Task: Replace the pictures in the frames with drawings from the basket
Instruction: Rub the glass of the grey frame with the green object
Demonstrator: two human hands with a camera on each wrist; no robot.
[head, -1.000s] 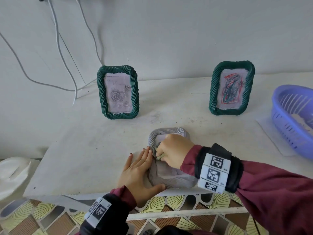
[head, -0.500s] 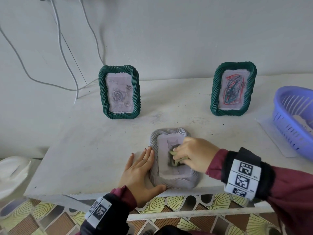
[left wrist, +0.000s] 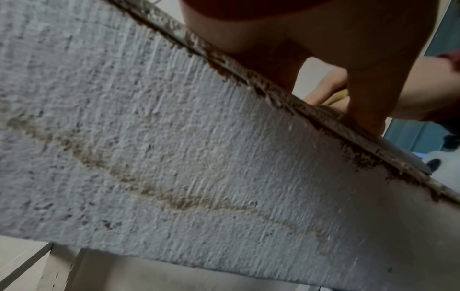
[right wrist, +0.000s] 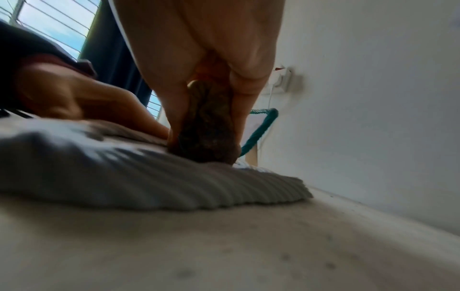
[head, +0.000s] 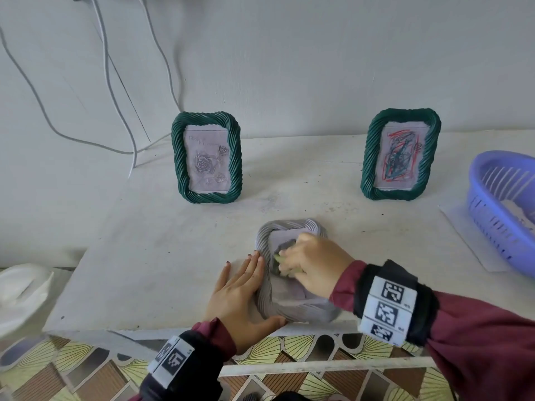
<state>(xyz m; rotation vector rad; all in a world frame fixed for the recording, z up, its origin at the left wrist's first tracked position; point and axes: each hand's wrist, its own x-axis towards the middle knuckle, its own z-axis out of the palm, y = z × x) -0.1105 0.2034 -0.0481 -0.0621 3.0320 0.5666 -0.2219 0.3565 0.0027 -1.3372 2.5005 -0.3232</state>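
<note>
A grey rope-rimmed picture frame (head: pixel 289 312) lies flat near the table's front edge. My left hand (head: pixel 240 287) lies flat on the table, straight fingers against the frame's left rim and thumb at its lower corner. My right hand (head: pixel 314 263) grips a small yellow-green sponge with a dark face (head: pixel 281 263) and presses it onto the frame's pale centre panel. In the right wrist view the sponge (right wrist: pixel 206 128) sits pinched between fingers and thumb on the grey frame (right wrist: pixel 149 181). Two green frames stand at the back: one with a rose print (head: pixel 206 157), one with a scribble drawing (head: pixel 401 154).
A purple plastic basket (head: pixel 503 209) with white paper inside stands at the right edge on a sheet of paper (head: pixel 469 244). White cables (head: pixel 115 91) hang down the wall at the back left. The table's front edge (left wrist: pixel 174 157) runs right under my left wrist.
My right hand slid the sponge from the frame's upper left towards the right, then back a little to the left. The left hand and the frame stayed put.
</note>
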